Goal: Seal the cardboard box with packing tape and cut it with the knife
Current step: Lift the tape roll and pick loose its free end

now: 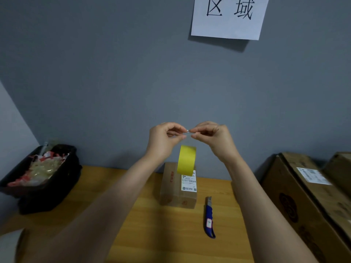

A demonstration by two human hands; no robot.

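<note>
Both hands are up in front of the grey wall, fingertips almost meeting: the left hand [163,137] and the right hand [210,135] each have thumb and forefinger pinched on something small and clear between them, too tiny to tell what, though it looks like the free end of the tape [186,160], whose yellow roll hangs just below the hands, edge-on and above the box [178,186]. That box sits shut on the wooden counter [144,215], white label on its top right, directly beneath the roll. Just right of the box lies the knife [209,218], blue handle toward the camera, blade end pointing to the wall, untouched. Far left on the counter there's a black bin [43,186] full of crumpled scraps, red and white and clear. On the right edge, large cartons [303,196] lean together. High on the wall, a white sign [228,16] with two black characters
</note>
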